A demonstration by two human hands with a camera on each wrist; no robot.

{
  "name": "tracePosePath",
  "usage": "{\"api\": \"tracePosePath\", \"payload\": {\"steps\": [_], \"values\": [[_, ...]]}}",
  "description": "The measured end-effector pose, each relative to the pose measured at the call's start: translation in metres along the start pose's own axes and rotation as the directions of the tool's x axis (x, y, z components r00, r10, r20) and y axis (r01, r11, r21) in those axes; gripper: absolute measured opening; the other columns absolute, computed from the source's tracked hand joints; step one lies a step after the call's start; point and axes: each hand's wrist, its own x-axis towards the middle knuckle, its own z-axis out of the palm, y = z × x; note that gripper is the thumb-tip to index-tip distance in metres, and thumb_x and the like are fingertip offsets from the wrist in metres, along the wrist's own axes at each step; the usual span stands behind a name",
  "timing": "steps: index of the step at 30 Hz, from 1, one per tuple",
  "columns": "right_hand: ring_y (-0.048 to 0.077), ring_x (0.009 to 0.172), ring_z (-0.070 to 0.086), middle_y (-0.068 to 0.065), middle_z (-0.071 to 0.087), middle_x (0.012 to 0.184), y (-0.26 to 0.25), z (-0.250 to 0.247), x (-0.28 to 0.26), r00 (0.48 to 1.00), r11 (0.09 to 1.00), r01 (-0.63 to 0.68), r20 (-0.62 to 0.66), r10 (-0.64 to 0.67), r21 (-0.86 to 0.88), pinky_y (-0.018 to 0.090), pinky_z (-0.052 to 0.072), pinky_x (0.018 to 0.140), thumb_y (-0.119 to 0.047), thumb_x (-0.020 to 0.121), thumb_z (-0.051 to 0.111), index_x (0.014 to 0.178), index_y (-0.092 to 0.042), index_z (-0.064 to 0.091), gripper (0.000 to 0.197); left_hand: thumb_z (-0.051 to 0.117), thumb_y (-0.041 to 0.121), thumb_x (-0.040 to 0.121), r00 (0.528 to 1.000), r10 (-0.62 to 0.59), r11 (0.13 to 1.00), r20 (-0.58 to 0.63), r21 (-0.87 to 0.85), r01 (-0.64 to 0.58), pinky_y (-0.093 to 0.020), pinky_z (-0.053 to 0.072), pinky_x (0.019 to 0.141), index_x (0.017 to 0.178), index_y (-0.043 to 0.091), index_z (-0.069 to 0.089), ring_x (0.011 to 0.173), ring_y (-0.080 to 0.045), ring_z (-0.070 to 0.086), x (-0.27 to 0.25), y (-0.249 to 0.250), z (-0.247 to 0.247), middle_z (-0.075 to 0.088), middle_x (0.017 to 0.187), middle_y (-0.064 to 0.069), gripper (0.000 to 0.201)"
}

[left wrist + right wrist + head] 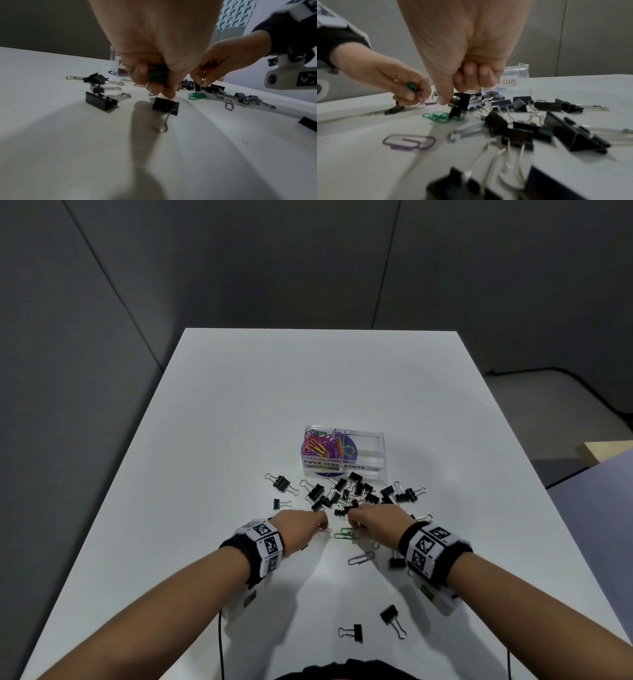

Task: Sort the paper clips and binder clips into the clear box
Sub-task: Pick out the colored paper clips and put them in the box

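The clear box (344, 470) stands mid-table; its "paper clips" side holds several coloured paper clips (320, 448), and its "binder clips" side looks bare. Black binder clips (359, 491) lie scattered in front of it. My left hand (161, 92) grips green paper clips (157, 75) in curled fingers and pinches a purple one at the table. My right hand (452, 100) pinches a black binder clip (462, 104) by its wire handle, just off the table. Loose green paper clips (344, 533) lie between the hands, and a purple paper clip (361, 558) lies nearer me.
Two binder clips (392, 619) lie near the front edge of the white table (239, 405). More binder clips (282, 484) sit left of the pile. Black cables hang from both wrists. Grey partition walls surround the table.
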Motion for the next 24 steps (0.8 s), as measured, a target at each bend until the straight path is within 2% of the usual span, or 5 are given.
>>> {"api": "tracePosePath", "payload": {"steps": [8, 12, 15, 20, 24], "values": [[0.023, 0.082, 0.058, 0.003, 0.064, 0.1, 0.022, -0.021, -0.002, 0.989, 0.99, -0.142, -0.049, 0.142, 0.017, 0.03, 0.044, 0.067, -0.024, 0.096, 0.044, 0.099, -0.014, 0.053, 0.013, 0.03, 0.023, 0.1, 0.999, -0.046, 0.997, -0.017, -0.056, 0.045, -0.035, 0.045, 0.079, 0.115, 0.009, 0.042, 0.079, -0.026, 0.052, -0.001, -0.016, -0.012, 0.064, 0.106, -0.016, 0.023], [0.026, 0.091, 0.061, 0.007, 0.064, 0.104, 0.024, -0.026, -0.003, 0.967, 0.967, -0.252, 0.021, 0.252, -0.026, 0.031, 0.044, 0.069, -0.022, 0.094, 0.045, 0.108, -0.012, 0.051, 0.018, 0.027, 0.042, 0.101, 0.996, -0.086, 0.996, -0.013, 0.029, 0.086, -0.034, 0.042, 0.074, 0.116, 0.006, 0.043, 0.094, -0.033, 0.061, 0.004, -0.016, -0.014, 0.064, 0.106, -0.017, 0.042], [0.024, 0.099, 0.061, 0.003, 0.065, 0.11, 0.008, -0.022, -0.002, 0.982, 0.981, -0.191, 0.0, 0.191, 0.033, 0.032, 0.047, 0.079, -0.035, 0.093, 0.05, 0.115, -0.014, 0.05, 0.031, 0.029, 0.044, 0.1, 0.994, -0.11, 0.987, -0.021, 0.115, 0.111, -0.038, 0.046, 0.079, 0.115, 0.004, 0.047, 0.099, -0.035, 0.062, 0.008, -0.014, -0.014, 0.064, 0.109, -0.017, 0.046], [0.029, 0.102, 0.06, 0.008, 0.062, 0.112, -0.02, -0.004, 0.009, 0.986, 0.99, -0.144, 0.091, 0.143, -0.003, 0.035, 0.047, 0.08, -0.031, 0.089, 0.054, 0.109, -0.008, 0.052, 0.03, 0.033, 0.014, 0.099, 0.99, -0.139, 0.984, -0.021, 0.109, 0.14, -0.038, 0.047, 0.079, 0.111, 0.005, 0.049, 0.1, -0.031, 0.062, 0.015, -0.012, -0.011, 0.057, 0.096, -0.012, 0.022], [0.031, 0.103, 0.061, 0.011, 0.064, 0.111, -0.024, -0.004, 0.018, 0.967, 0.981, -0.193, 0.168, 0.19, 0.001, 0.036, 0.048, 0.082, -0.022, 0.09, 0.055, 0.108, -0.006, 0.055, 0.024, 0.043, 0.033, 0.097, 0.986, -0.138, 0.982, -0.091, 0.115, 0.148, -0.034, 0.048, 0.08, 0.115, 0.009, 0.052, 0.1, -0.029, 0.063, 0.015, -0.01, -0.009, 0.066, 0.107, -0.008, 0.031]]}}
